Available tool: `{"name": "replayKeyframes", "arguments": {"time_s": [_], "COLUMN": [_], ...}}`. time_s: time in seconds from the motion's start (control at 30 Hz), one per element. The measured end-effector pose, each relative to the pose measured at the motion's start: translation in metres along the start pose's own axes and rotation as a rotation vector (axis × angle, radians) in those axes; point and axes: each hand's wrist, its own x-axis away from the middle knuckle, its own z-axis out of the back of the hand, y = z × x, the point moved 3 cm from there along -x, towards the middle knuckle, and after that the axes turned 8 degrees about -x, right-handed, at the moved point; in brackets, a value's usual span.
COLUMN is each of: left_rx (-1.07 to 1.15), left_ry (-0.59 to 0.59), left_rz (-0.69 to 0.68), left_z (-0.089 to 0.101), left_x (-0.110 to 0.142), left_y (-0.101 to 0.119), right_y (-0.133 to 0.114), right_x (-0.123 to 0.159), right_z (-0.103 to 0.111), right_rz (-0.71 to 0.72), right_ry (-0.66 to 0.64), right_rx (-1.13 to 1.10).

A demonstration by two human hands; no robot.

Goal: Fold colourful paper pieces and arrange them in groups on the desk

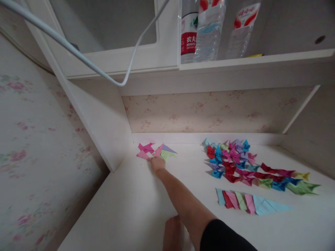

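Note:
My right hand [157, 164] reaches forward to the far left of the white tabletop, its fingers closed at the edge of a pink folded paper piece [143, 155]. Around it lie a magenta folded paper [146, 147], a purple one [169, 149] and a light green one [166, 154]. Part of my left hand [172, 232] shows low in the view, under my right forearm; its fingers cannot be made out, nor whether it holds anything.
Many colourful folded papers [232, 160] cover the tabletop's right side. Nearer lies a row of flat folded strips ending in a light blue piece [269, 205]. Plastic bottles [210, 35] stand on the shelf above. A white cable [104, 74] hangs across the upper left.

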Motion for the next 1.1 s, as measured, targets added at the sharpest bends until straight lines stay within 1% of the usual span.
{"name": "replayKeyframes", "arguments": {"time_s": [0.07,0.17,0.3,0.43,0.53,0.67,0.8,0.87,0.97,1.03,1.1], "left_rx": [-0.003,-0.004,-0.014,-0.057,-0.099,-0.17,-0.172,-0.177,-0.18,-0.179,-0.18], "left_ry": [0.022,0.058,0.181,0.251,0.293,0.355,0.383,0.379,0.371,0.364,0.356], "left_rz": [0.021,-0.008,-0.043,-0.088,-0.115,-0.135,-0.152,-0.144,-0.15,-0.159,-0.161], "left_z": [-0.003,-0.011,-0.019,-0.02,-0.019,-0.019,-0.02,-0.02,-0.019,-0.02,-0.02], "left_x": [-0.001,-0.003,-0.004,-0.003,-0.003,-0.001,0.001,0.001,0.002,0.003,0.003], "left_y": [-0.002,-0.005,-0.009,-0.009,-0.007,-0.005,-0.003,-0.003,-0.002,-0.002,-0.003], "right_y": [0.005,0.009,0.009,0.012,0.024,0.051,0.083,0.1,0.125,0.146,0.171], "right_x": [0.003,0.009,0.022,0.043,0.067,0.11,0.164,0.194,0.242,0.275,0.307], "right_z": [0.007,0.011,0.009,0.014,0.024,0.042,0.057,0.061,0.067,0.075,0.088], "right_rz": [-0.01,0.009,0.045,0.033,0.013,-0.003,0.0,-0.01,-0.012,-0.004,-0.031], "right_ry": [0.03,0.037,0.017,0.034,0.08,0.137,0.156,0.13,0.088,0.105,0.17], "right_rx": [-0.005,-0.025,-0.069,-0.14,-0.214,-0.323,-0.423,-0.575,-0.969,-1.143,-1.213]}}
